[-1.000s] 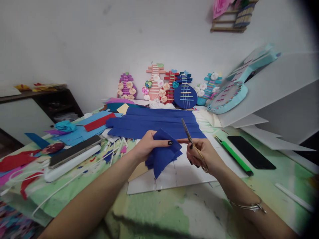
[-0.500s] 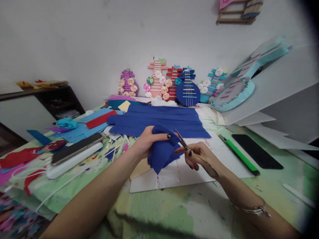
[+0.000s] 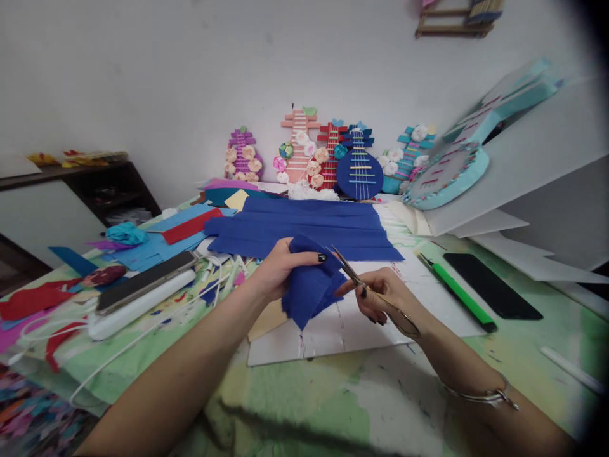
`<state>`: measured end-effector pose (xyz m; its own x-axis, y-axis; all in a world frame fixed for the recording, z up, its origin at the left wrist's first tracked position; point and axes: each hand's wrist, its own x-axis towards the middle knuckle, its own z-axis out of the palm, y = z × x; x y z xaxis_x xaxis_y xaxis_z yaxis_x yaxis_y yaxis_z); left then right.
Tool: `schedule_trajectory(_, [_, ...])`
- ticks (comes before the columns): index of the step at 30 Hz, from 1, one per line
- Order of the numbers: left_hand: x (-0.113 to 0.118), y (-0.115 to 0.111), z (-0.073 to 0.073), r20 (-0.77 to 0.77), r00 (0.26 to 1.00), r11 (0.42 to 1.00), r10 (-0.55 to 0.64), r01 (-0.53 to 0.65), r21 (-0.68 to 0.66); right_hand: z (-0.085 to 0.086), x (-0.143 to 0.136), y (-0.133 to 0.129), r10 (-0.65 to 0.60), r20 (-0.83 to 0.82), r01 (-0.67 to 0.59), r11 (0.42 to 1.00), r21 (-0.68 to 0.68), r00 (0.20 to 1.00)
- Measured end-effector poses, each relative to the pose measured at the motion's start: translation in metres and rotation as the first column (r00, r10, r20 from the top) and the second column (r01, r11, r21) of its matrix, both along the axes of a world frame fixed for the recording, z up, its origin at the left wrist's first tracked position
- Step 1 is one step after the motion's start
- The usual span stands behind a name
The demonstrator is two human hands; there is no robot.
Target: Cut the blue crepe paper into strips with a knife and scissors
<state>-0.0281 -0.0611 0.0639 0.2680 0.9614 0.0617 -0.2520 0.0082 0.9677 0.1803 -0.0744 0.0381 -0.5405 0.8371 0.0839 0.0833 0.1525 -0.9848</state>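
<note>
My left hand (image 3: pixel 280 270) pinches a folded piece of blue crepe paper (image 3: pixel 309 285), the thumb lying on top of it. In my right hand (image 3: pixel 380 295) is a pair of scissors (image 3: pixel 353 273), with the blades pointing up and left beside the right edge of the folded piece. More blue pieces (image 3: pixel 335 303) rest under it on the white board (image 3: pixel 352 336). Behind my hands, long blue crepe strips (image 3: pixel 309 222) lie across the table. A tan sheet (image 3: pixel 266 322) shows beside the board's left part.
On the right are a green cutter (image 3: pixel 461 295), a black phone (image 3: pixel 492 285) and leaning white boards. At left lie another phone (image 3: pixel 147 282), a white power strip or box, cables and paper scraps. Decorated paper instruments (image 3: pixel 359 168) stand by the wall.
The view has shifted slightly. My right hand and the scissors are a touch further right; my left hand still holds the folded blue piece.
</note>
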Motion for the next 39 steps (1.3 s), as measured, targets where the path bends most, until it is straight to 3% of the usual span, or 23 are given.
schedule_trajectory(16, [0.0007,-0.0009,-0.0006,0.108,0.993,0.998,0.049,-0.044,-0.046,0.0035,0.0016,-0.0002,0.003,0.061,-0.003,1.000,0.001,0.998])
schedule_trajectory(39, [0.0005,0.0005,-0.0019,0.119,0.993,0.999,0.016,-0.011,-0.043,0.0025,0.0014,0.0019,0.030,0.086,-0.034,0.998,0.046,0.996])
